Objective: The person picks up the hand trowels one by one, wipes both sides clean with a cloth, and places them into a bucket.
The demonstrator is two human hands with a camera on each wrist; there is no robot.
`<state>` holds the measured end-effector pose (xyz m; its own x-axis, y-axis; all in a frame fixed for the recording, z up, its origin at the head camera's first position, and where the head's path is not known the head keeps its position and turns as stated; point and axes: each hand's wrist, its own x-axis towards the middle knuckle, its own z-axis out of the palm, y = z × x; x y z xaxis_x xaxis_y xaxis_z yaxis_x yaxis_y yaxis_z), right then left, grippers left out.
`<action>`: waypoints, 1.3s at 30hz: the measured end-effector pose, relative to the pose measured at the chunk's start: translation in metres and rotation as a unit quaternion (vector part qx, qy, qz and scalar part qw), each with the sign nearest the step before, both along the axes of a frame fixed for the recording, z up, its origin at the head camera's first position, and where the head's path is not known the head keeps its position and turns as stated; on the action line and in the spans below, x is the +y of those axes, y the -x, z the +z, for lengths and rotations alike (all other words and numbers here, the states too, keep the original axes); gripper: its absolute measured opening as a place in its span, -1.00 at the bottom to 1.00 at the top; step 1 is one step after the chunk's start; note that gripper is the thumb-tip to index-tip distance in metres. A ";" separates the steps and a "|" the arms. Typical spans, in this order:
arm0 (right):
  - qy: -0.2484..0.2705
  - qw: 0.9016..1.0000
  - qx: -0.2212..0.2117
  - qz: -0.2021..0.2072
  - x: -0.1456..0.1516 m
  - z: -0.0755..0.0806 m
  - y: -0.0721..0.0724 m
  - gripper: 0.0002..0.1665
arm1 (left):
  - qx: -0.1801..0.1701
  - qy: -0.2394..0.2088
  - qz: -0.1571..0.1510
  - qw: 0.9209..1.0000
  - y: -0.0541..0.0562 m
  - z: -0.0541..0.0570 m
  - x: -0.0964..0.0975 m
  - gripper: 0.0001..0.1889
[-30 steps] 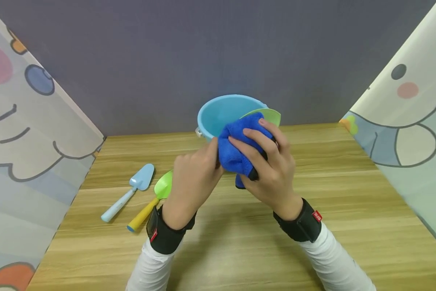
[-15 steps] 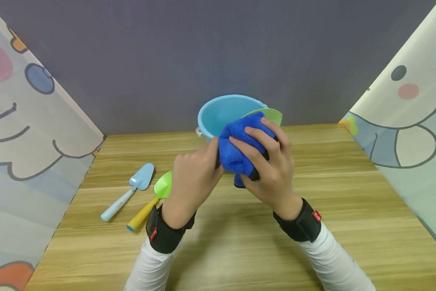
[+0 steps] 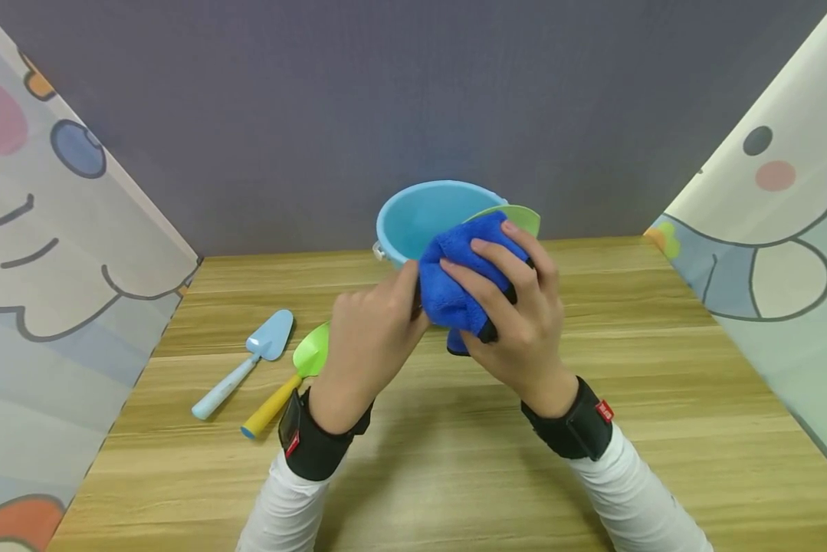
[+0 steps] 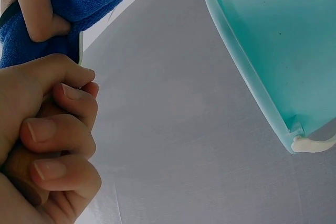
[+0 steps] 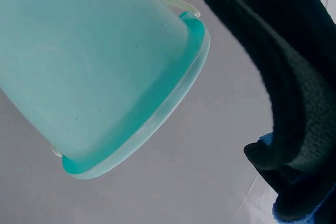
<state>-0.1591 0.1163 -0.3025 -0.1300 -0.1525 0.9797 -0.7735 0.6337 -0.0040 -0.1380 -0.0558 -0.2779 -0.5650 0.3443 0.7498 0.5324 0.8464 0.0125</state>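
Note:
My left hand [image 3: 372, 337] curls round a brown handle [image 4: 23, 174], seen between its fingers in the left wrist view. This looks like the handle of a trowel whose light green blade [image 3: 526, 220] shows beyond the cloth. With bent, spread fingers, my right hand [image 3: 523, 310] grips a blue cloth [image 3: 447, 290] with dark edging, wrapped over the blade. Most of the blade is hidden under the cloth. Both hands are close together in front of the light blue bucket [image 3: 413, 222]. In the right wrist view a dark, shaded fold of the cloth [image 5: 315, 103] hangs at the right.
On the table [image 3: 661, 383] at the left lie a light blue trowel [image 3: 270, 337] and a green trowel [image 3: 310, 354] with a yellow handle, partly behind my left hand. The bucket stands against a grey back wall [image 3: 413, 92]. Cartoon-printed panels [image 3: 785, 253] flank both sides.
Both hands, with the cloth and the trowel, have shifted slightly to the right. Slightly more of the green blade's tip shows at the right. The bucket and the trowels on the table stay put.

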 end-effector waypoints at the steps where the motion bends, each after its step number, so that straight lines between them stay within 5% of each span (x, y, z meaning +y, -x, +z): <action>1: 0.000 1.000 0.000 0.000 0.000 0.000 0.000 -0.58 | 0.000 -0.001 -0.001 1.000 0.000 0.000 0.000 -0.75; 39: 0.080 0.996 0.005 -0.039 0.015 0.009 0.012 -0.54 | 0.013 -0.022 -0.019 0.999 0.001 0.000 -0.001 -0.89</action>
<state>-0.1706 0.1316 -0.2933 -0.1261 0.0154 0.9919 -0.7229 0.6832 -0.1026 -0.1394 -0.0564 -0.2776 -0.5320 0.3314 0.7792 0.5648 0.8245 0.0350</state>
